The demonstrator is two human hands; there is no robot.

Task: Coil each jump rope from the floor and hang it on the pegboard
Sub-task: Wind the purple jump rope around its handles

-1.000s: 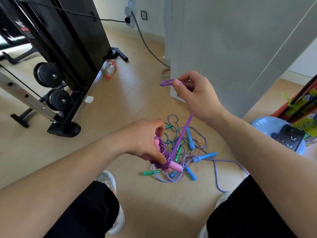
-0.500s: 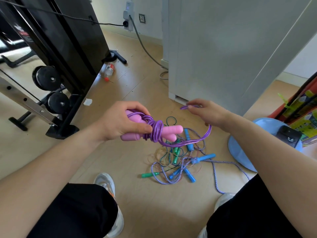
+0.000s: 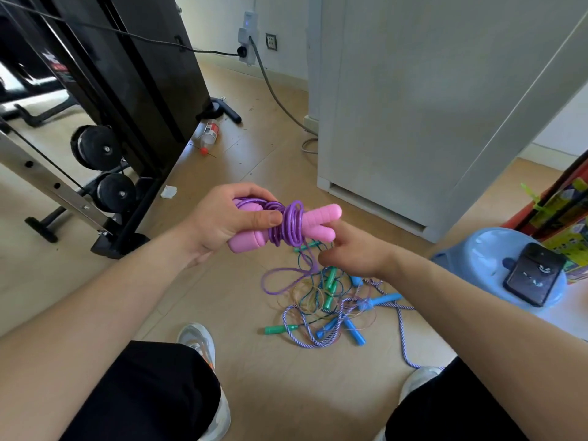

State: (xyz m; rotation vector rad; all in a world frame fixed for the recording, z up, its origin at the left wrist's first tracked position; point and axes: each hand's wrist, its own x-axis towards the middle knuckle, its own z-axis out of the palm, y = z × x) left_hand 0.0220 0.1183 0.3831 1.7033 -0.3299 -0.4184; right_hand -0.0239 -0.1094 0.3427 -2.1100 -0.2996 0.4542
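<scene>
My left hand [image 3: 229, 218] grips the two pink handles [image 3: 318, 218] of a jump rope, with purple cord [image 3: 291, 224] wound several times around them. My right hand [image 3: 353, 253] sits just below the handles, fingers pinched on the loose end of the purple cord, which hangs in a loop [image 3: 280, 281] toward the floor. Beneath the hands lies a tangle of other jump ropes [image 3: 331, 310]: green handles, blue handles, a purple-and-white braided cord. No pegboard is in view.
A black exercise machine [image 3: 105, 100] with weight plates stands at left. A grey cabinet [image 3: 429, 106] rises at right. A blue stool [image 3: 483, 262] holding a phone [image 3: 531, 275] is at far right. A bottle [image 3: 208, 135] and a cable lie on the wooden floor. My shoes flank the tangle.
My right hand swung from right of the handles down under them, laying another turn of purple cord. The loose cord has shortened; my left hand held the handles steady.
</scene>
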